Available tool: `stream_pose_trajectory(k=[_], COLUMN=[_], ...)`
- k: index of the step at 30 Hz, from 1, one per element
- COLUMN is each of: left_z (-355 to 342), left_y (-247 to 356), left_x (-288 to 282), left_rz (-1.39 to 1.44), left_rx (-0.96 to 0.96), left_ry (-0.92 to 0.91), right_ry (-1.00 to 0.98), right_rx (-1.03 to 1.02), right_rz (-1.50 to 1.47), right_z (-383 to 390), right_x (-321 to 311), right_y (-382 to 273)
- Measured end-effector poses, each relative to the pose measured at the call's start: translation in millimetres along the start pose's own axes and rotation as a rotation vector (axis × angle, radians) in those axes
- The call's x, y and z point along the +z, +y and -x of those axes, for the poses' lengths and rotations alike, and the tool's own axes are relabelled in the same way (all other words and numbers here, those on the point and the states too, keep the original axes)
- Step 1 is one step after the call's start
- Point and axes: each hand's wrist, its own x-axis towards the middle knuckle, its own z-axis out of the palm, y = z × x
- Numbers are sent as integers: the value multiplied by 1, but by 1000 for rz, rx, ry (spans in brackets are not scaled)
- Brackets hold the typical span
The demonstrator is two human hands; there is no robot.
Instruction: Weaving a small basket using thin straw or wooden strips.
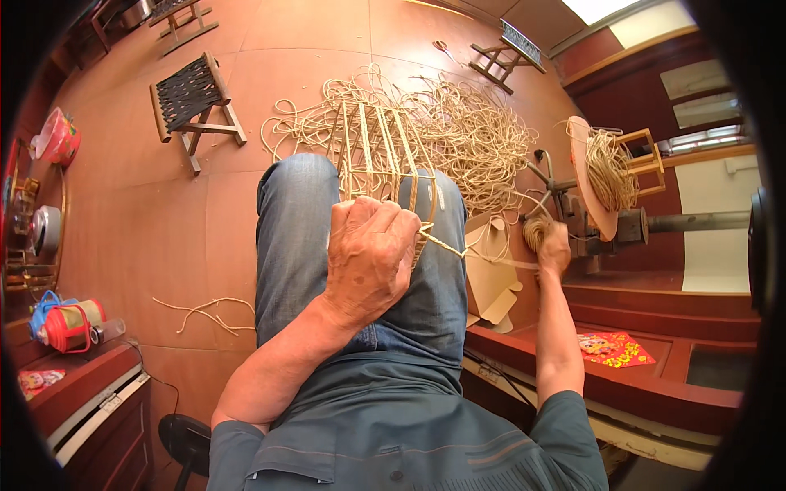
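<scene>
My left hand [368, 245] is closed on the near end of an open frame [385, 139] strung with pale tan cord, which sits between my knees. A length of cord [442, 245] runs out from beside my left fingers toward the right. My right hand [554, 250], out to the right, is closed round a coil of tan cord [536, 232], next to a metal stand [557, 186]. A large loose tangle of cord [471, 131] lies on the floor beyond the frame.
Woven stools [187, 90] stand at upper left and upper right [517, 47]. A spool board with cord [589, 184] is at right, near a cardboard box [491, 295] and red cabinet [671, 393]. Kettles and jugs [61, 323] sit at left; cord scraps [209, 315] lie on the floor.
</scene>
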Motion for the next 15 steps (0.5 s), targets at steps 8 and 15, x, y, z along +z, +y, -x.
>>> stream_pose_trajectory(k=[8, 15], left_z=[-11, -29], left_y=[-5, -1], left_x=[-2, 2], left_rz=[-116, -201], left_rx=[-8, -43], left_ry=[-40, -164], right_ry=[18, 193], right_rx=[-78, -685], right_rz=[-407, -619], right_z=[-12, 52], right_x=[-92, -153], right_y=[-148, -281])
